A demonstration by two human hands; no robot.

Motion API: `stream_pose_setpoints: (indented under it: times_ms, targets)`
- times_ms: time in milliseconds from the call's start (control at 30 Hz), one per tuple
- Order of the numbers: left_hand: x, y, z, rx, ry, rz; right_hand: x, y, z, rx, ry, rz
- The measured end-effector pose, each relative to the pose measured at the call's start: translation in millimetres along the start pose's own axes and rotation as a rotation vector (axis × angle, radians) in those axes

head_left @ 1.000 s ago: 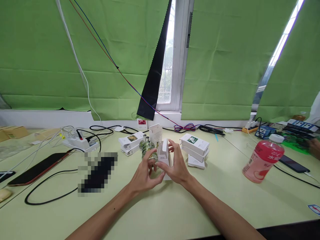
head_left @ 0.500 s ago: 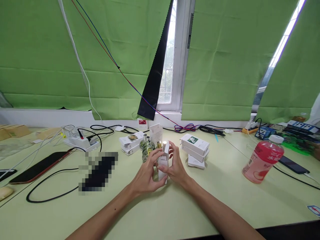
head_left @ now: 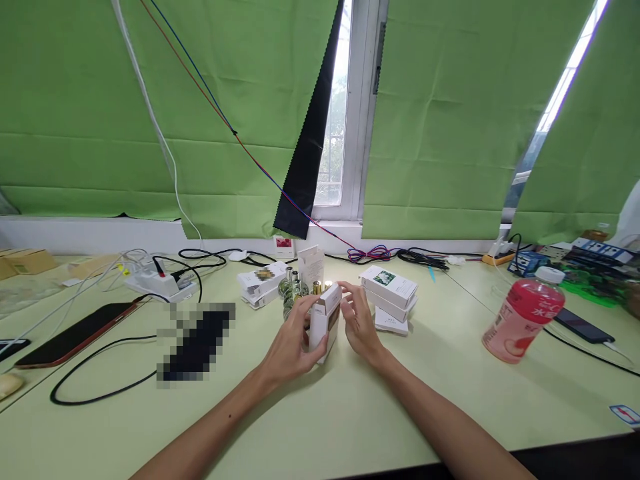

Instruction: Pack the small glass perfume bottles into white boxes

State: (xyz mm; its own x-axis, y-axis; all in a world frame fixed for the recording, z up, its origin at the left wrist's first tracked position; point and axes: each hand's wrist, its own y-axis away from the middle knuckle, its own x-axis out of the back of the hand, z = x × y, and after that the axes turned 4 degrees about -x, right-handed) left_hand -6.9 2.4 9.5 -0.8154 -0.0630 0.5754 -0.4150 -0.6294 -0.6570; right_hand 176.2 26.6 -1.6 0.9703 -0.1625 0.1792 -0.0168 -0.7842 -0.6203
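Upright above the table, a small white cardboard box sits in my left hand, with the thumb on its near side and the fingers around its left side. The box's top end looks closed. My right hand is just right of it, fingers apart and bent, the index fingertip at the box's upper right edge; whether it touches is hard to tell. Behind my left hand stand several small glass bottles with metallic caps, partly hidden by the hand. A printed white card stands behind them.
White boxes are stacked to the right, others to the left. A pink drink bottle stands at right. Further left lie a phone, a power strip and a pixelated dark object. Cables run along the back.
The box's top has turned, showing its closed end more. My right thumb has come off the box and that hand has opened slightly; my left hand keeps its hold.
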Motion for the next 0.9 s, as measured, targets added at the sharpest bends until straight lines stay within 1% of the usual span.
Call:
stream_pose_setpoints:
  times_ms: [100,267,600,800,900]
  targets:
    - [1.5,-0.4,-4.4,0.05,0.008,0.016,4.2,-3.2,0.6,-0.008,0.008,0.04]
    - [1.7,-0.9,-7.6,0.107,0.019,0.052,5.7,-3.0,0.6,0.005,0.017,0.042]
    - [1.6,-2.6,-6.2,0.139,-0.03,0.089,4.7,-2.5,-3.3,-0.027,-0.001,0.056]
    - [1.4,-2.3,-6.3,0.164,-0.011,0.096,0.3,1.2,-5.6,0.039,-0.017,0.027]
    - [0.7,-1.9,-7.5,0.146,0.003,0.081,-2.1,2.3,-5.1,0.017,-0.012,0.046]
